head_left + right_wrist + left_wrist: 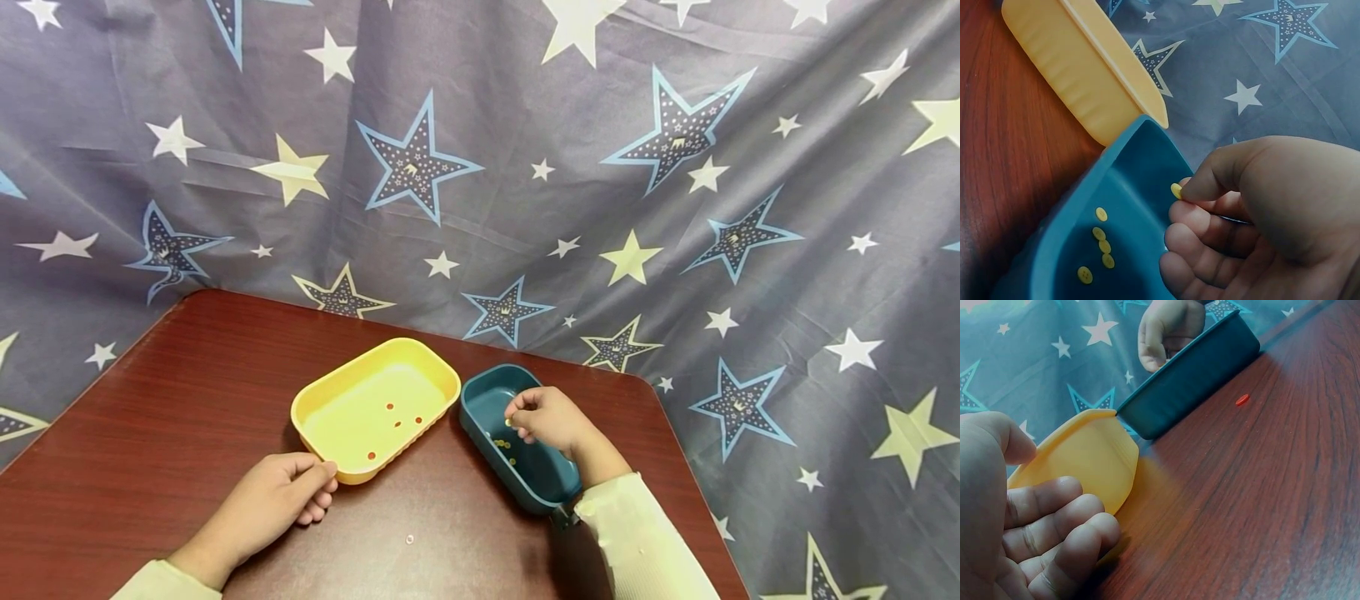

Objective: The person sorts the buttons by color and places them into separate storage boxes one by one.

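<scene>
Between thumb and forefinger my right hand pinches a small yellow button, held over the dark teal bin. Several yellow buttons lie on that bin's floor. My left hand holds the near left corner of a yellow bin, its thumb at the rim and its other fingers curled by the outer wall. Inside the yellow bin are several red buttons. One more red button lies on the table in front of the bins.
Both bins stand close together on a reddish-brown wooden table. Behind it and along the right side hangs a grey curtain printed with stars.
</scene>
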### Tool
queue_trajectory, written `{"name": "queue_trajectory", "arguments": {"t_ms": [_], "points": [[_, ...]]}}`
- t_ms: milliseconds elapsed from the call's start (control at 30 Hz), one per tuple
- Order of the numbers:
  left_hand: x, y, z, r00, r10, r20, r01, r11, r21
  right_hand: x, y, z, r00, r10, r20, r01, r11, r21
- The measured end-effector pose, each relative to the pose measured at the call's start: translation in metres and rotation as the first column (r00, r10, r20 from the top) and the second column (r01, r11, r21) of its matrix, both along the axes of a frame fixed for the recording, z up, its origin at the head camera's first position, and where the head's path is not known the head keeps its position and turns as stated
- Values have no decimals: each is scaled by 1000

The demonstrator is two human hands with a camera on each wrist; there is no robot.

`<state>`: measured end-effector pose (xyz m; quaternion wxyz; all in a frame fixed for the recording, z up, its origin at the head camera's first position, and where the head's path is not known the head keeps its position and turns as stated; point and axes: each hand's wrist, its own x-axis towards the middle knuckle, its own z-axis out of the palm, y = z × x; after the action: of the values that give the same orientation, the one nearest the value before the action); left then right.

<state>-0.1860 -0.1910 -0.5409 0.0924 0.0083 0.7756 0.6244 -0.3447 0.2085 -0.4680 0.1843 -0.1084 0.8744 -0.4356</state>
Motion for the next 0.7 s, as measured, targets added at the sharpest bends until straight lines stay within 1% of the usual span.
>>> {"name": "queue_trajectory", "arguments": {"t_ms": [267,700], "points": [[0,0,0,1000,2,-5,-2,1000,1,-1,0,-3,1000,-6,-1,6,1000,15],[1,2,4,1000,6,-4,-6,1000,-7,3,2,1,1000,-21,11,21,1000,10]]}}
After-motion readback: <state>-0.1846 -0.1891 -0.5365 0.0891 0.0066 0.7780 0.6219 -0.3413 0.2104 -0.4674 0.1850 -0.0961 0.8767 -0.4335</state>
